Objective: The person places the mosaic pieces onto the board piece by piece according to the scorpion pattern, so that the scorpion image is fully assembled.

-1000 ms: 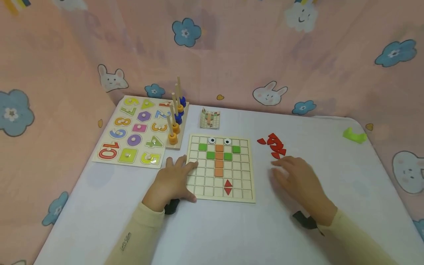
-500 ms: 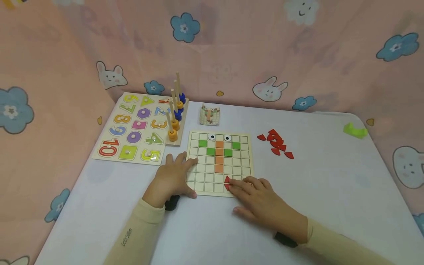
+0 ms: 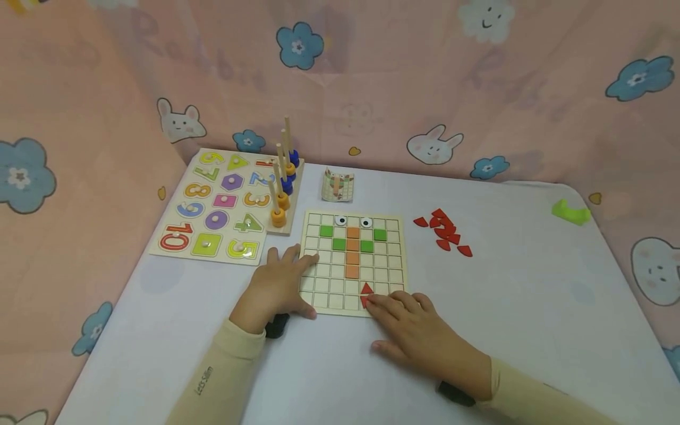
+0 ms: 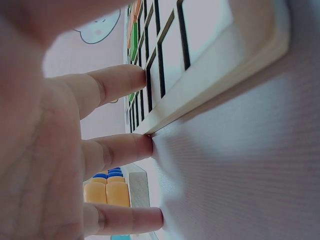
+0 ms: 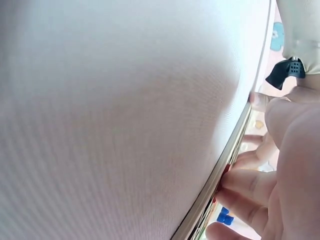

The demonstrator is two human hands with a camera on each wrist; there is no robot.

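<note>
Grid board [image 3: 336, 285], one, pale, flat on the counter [image 3: 531, 307] in front of the person; set with two eye discs [image 3: 341, 220], green squares [image 3: 326, 231] and a column of orange squares [image 3: 352, 258]. Right hand [image 3: 427, 333]: a second ago beside the loose red pieces [image 3: 445, 227], now at the board's near edge, fingers extended and close together, tips on the lower red piece [image 3: 364, 301], thumb apart. Upper red triangle [image 3: 366, 288]: on the grid, abutting, better uncovered than half a second ago. Left hand [image 3: 271, 289]: unmoved, fingers spread, at the board's left side, apparently steadying it. Pattern card [image 3: 337, 185]: beyond the board. Judgement: the work has passed from the loose supply to squaring up the red pair; no fresh piece seen added.
</note>
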